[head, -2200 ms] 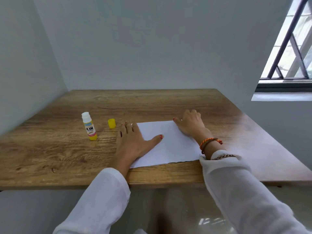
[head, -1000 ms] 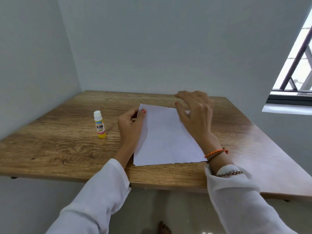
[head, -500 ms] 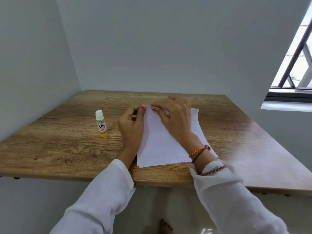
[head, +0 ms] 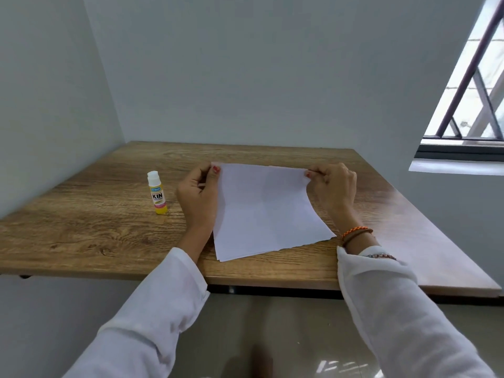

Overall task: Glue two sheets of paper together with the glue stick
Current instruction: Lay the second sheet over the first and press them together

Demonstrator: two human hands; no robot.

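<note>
A white paper [head: 267, 211] lies on a wooden table [head: 90, 227], its near edge showing 2 layers, its far edge lifted slightly. The left hand [head: 197, 199] pinches the far left corner between thumb and curled fingers; the right hand [head: 331, 186] pinches the far right corner the same way, likely to square the sheets so they bond evenly. An uncapped glue stick [head: 157, 192] stands upright just left of the left hand, within easy reach.
</note>
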